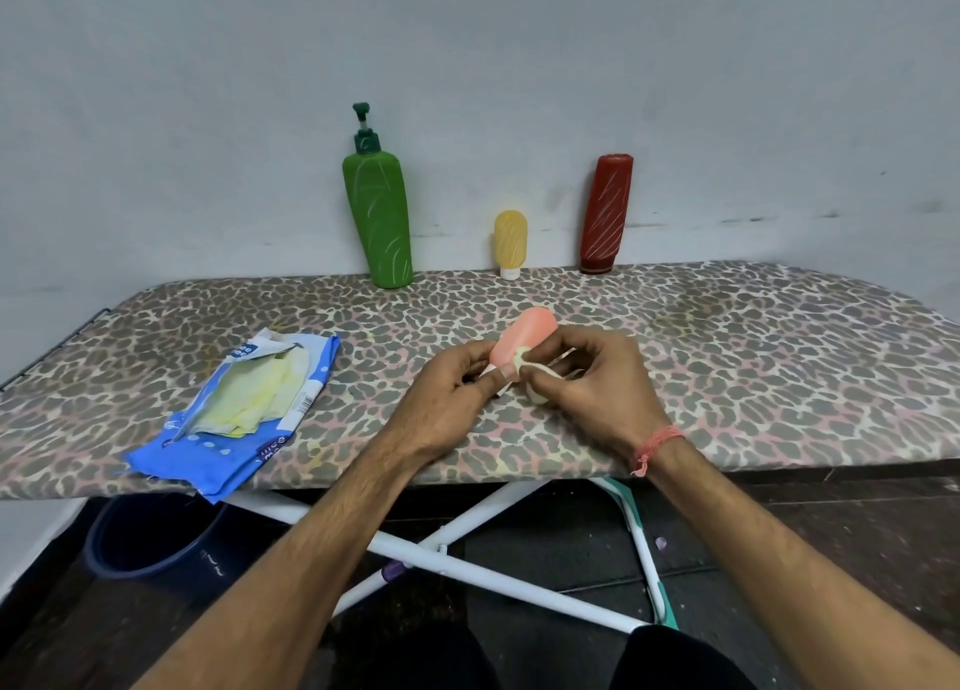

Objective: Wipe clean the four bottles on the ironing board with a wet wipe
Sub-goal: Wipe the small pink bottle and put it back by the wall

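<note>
Two hands met near the ironing board's (727, 336) front edge: my left hand (447, 393) gripped the pink bottle's (522, 343) cap end, its long axis pointing away, while my right hand (587, 382) pinched the wipe (532, 375) against it.

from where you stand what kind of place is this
Probably a room in a home, perhaps a laundry corner: a leopard-print ironing board on white folding legs stands against a scuffed plain wall, and a dark bucket sits on the floor beneath it.
</note>
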